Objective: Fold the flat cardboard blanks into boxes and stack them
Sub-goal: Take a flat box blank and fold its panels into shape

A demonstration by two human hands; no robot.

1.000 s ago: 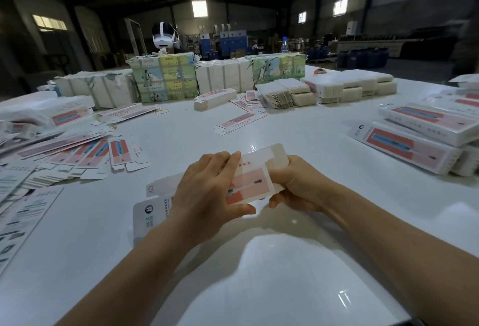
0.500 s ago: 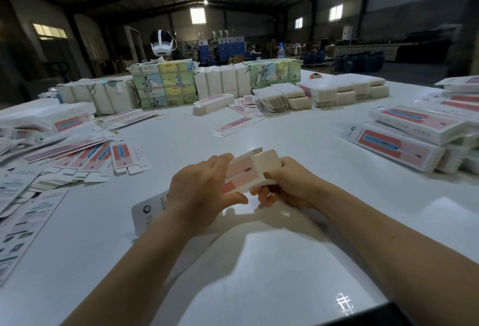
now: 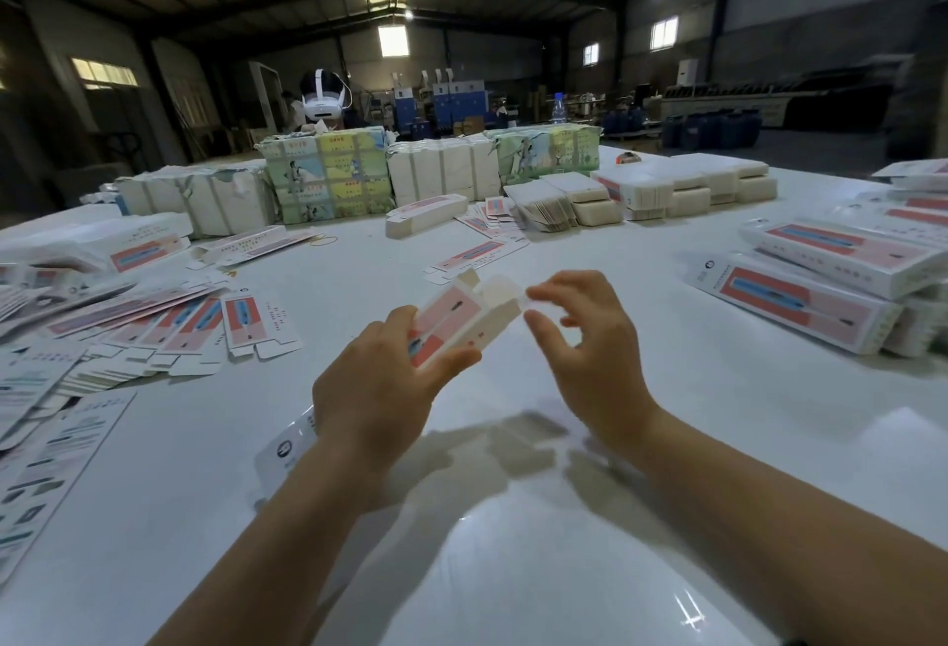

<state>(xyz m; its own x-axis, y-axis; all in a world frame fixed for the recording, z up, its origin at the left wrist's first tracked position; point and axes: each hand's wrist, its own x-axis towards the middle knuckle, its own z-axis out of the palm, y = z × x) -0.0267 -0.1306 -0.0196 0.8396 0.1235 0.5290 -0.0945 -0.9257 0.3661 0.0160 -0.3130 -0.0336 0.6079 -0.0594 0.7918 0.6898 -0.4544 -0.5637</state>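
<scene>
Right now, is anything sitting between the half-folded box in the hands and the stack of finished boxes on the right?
Nothing visible does. The left hand holds the half-folded box above the table; the right hand hovers at its open end. The white tabletop between it and the finished boxes shows bare.

No text I can read. Box (image 3: pixel 461 322) in my left hand (image 3: pixel 379 404) has print lines, too blurred. Round logo on its flap (image 3: pixel 283 449), illegible. Finished boxes (image 3: pixel 800 301) on right and flat blanks (image 3: pixel 169 322) on left carry small print, unreadable.
</scene>
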